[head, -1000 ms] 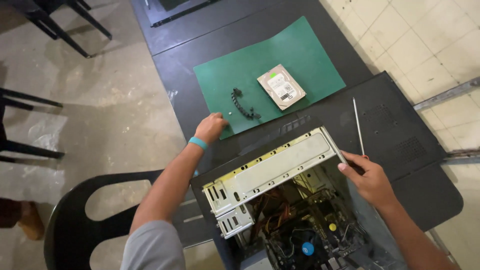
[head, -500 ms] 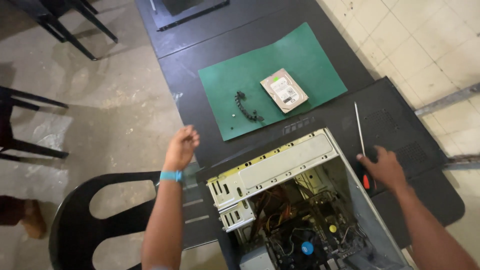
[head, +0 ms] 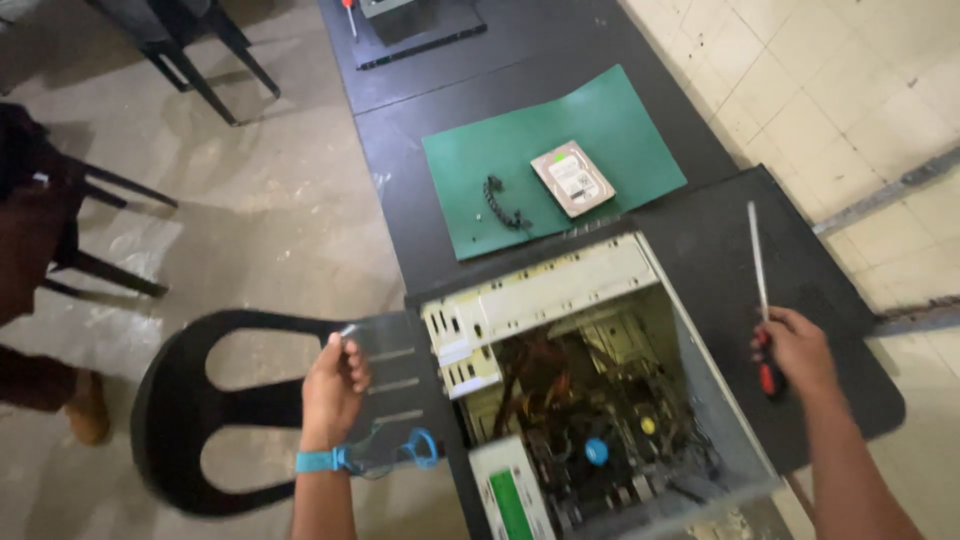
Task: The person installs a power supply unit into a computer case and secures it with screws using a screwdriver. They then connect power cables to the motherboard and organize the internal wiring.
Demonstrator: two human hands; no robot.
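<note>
Your left hand [head: 335, 385] hangs off the table's left edge, above the black plastic chair [head: 215, 415]. Its fingers are curled together with the thumb against the fingertips; a small pale object seems to be pinched there, but it is too small to identify. A blue wristband [head: 320, 461] sits on that wrist.

Your right hand [head: 797, 347] rests on the black side panel [head: 800, 270] to the right of the open computer case [head: 590, 400]. It is closed around the red-and-black handle of a screwdriver [head: 760, 290], whose shaft points away from you.

The case lies between your hands, its open side facing up, with cabling and a blue-capped part visible inside. A pale metal drive cage [head: 540, 295] spans its far end.

Beyond the case, a green mat [head: 640, 150] lies on the black table [head: 400, 170]. On the mat are a hard drive [head: 572, 178] and, to its left, a coiled black cable [head: 497, 200], apart from each other.

The floor is bare grey concrete on the left and pale tile on the right. Dark chair legs [head: 200, 60] stand at far left.
</note>
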